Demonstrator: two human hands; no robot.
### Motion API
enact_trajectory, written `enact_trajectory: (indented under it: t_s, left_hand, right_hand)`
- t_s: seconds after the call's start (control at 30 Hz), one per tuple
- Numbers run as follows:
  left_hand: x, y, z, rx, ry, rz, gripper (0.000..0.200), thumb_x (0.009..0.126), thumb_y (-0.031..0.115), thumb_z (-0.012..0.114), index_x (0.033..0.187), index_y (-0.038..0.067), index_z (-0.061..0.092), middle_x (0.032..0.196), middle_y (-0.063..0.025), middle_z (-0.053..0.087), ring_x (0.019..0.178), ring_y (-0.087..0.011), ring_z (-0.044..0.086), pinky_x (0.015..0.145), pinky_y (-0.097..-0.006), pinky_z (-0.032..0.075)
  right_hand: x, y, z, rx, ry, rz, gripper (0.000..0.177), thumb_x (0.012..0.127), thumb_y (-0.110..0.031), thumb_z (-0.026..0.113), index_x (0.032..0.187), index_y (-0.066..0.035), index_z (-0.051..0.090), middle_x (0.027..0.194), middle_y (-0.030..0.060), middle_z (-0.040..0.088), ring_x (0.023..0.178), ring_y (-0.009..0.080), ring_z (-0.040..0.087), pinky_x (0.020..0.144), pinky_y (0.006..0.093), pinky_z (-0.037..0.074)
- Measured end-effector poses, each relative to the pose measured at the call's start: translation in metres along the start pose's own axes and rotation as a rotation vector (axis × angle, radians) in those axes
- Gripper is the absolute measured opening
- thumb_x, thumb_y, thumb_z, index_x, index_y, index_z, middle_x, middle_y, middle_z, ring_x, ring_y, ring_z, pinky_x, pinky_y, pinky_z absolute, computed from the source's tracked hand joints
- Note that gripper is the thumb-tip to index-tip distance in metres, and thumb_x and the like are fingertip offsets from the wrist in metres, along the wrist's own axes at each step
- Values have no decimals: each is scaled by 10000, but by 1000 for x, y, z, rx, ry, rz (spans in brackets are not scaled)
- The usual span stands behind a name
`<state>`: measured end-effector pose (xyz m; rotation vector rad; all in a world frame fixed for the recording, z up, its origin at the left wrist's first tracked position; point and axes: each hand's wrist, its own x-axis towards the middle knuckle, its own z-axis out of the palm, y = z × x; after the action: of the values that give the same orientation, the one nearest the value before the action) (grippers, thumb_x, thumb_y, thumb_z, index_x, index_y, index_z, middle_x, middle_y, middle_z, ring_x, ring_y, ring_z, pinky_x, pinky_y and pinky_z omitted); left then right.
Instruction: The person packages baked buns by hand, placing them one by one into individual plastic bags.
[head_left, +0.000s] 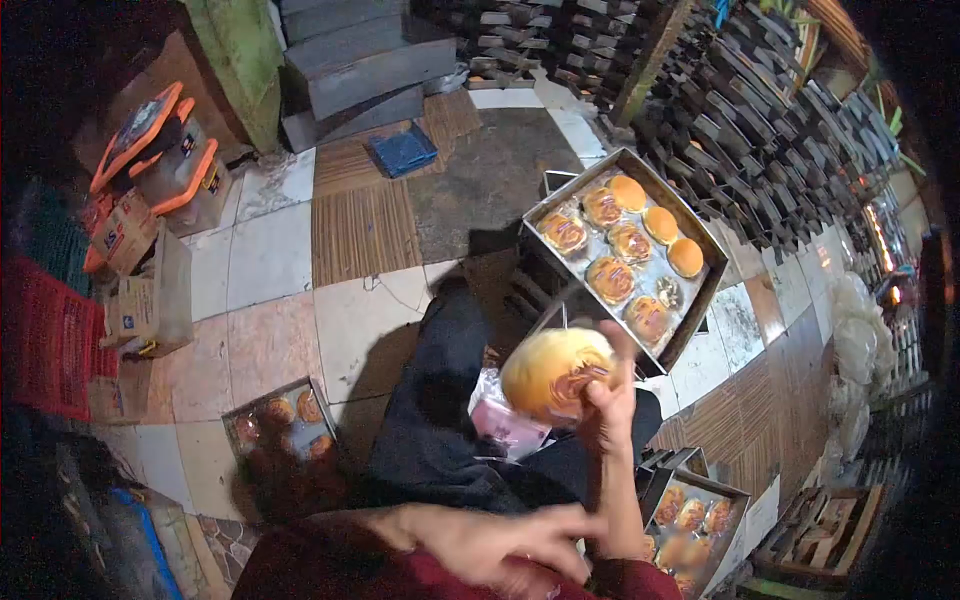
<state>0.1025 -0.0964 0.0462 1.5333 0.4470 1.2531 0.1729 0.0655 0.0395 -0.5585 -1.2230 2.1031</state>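
Through the head camera, nearest to me is the left hand (520, 545), well below the tray (690, 213) and across the right forearm. Its fingers are loosely spread, and as far as the blur lets me judge, it holds nothing. Between it and the tray, my right hand (605, 392) is part-curled around one side of a bun (545, 372), thumb toward the brown swirl. The bun is raised just below and left of the tray, apart from the buns (630, 243) lying in it.

It looks soft, so I judge a light hold at its edge suits best; a hard thumb could dent the crust or smear the swirl. Moving slowly and bringing the left hand under it would steady it.

A pink packet (510, 428) lies on the lap, below and left of the tray. I cannot read it, and the bun hides part of it. My right fingertips are lost in blur. A clear sheen shows above the bun; I cannot tell whether it is film. Below the tray, a second tray (728, 540) is cut off by the frame. Far left of the tray, crates (50, 340) fade into darkness.
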Motion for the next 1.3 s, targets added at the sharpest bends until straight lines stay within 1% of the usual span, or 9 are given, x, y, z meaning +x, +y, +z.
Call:
enact_trajectory:
  t_s: [0.07, 0.13, 0.2, 0.3, 0.5, 0.7, 0.77, 0.9, 1.3]
  left_hand:
    - [-10, 27, -28, 239, -167, 182, 620, 831, 316, 602, 1326, 50, 339, 1253, -162, 455, 1148, -297, 448, 940, -385, 363]
    - [-40, 27, -56, -526, -358, 97, 501, 834, 304, 599, 1214, 5, 466, 1175, -198, 517, 1083, -329, 503, 935, -435, 363]
    - [-87, -5, -52, -591, 377, 358, 357, 873, 363, 526, 936, 13, 546, 918, -160, 617, 824, -225, 613, 780, -320, 457]
    - [-110, -39, -53, 393, 1570, -547, 209, 907, 222, 506, 927, 14, 486, 756, -25, 514, 694, -91, 480, 669, -230, 407]
    - [-93, -64, -81, 661, 1217, -744, 163, 806, 157, 617, 817, 12, 543, 742, -103, 540, 681, -226, 546, 615, -309, 437]
    - [-66, -11, -69, 915, 963, -182, 124, 712, 48, 675, 741, 6, 561, 729, -101, 559, 667, -228, 562, 589, -297, 437]
    - [-72, -16, -60, 909, 920, -189, 130, 692, 25, 685, 727, 7, 561, 715, -96, 559, 657, -221, 562, 578, -287, 436]
    - [-67, 4, -52, 585, 706, -140, 152, 682, 11, 680, 650, 3, 532, 644, -79, 536, 601, -214, 544, 550, -296, 443]
    - [-114, -89, -45, 241, 1763, -770, 152, 831, 146, 515, 793, 4, 556, 696, -32, 517, 647, -120, 473, 598, -268, 382]
  right_hand:
    - [-4, 39, -9, -121, -24, 187, 633, 740, -233, 700, 1231, -51, 344, 1071, 114, 539, 930, 208, 571, 781, 328, 502]
    - [-19, 95, 3, -219, 0, 325, 480, 819, -234, 620, 1194, -31, 401, 1020, 79, 563, 905, 165, 556, 781, 299, 482]
    - [-39, 157, -7, -411, 77, 324, 337, 888, -259, 528, 1116, -14, 491, 965, 62, 582, 880, 130, 538, 788, 271, 449]
    - [-46, 181, -16, -210, 284, 406, 436, 949, -342, 387, 905, 30, 611, 846, 44, 592, 799, 86, 493, 727, 247, 417]
    - [-17, 147, -4, -549, 196, 408, 327, 926, -230, 457, 822, 40, 607, 803, 50, 587, 720, 113, 497, 649, 252, 405]
    - [-53, 70, 22, -965, 16, -717, 44, 756, 43, 579, 759, 29, 537, 723, 130, 529, 632, 259, 524, 584, 326, 425]
    - [-46, 82, 14, -1022, -71, -284, 68, 741, 14, 603, 744, 11, 535, 705, 135, 514, 608, 277, 515, 542, 351, 422]
    - [-63, 55, 34, -792, -100, -437, 106, 767, -9, 583, 692, 9, 510, 649, 150, 482, 576, 305, 482, 522, 363, 402]
    - [-56, 152, -20, -950, 250, -11, 220, 850, -190, 523, 897, 25, 530, 793, 219, 548, 733, 385, 527, 674, 414, 423]
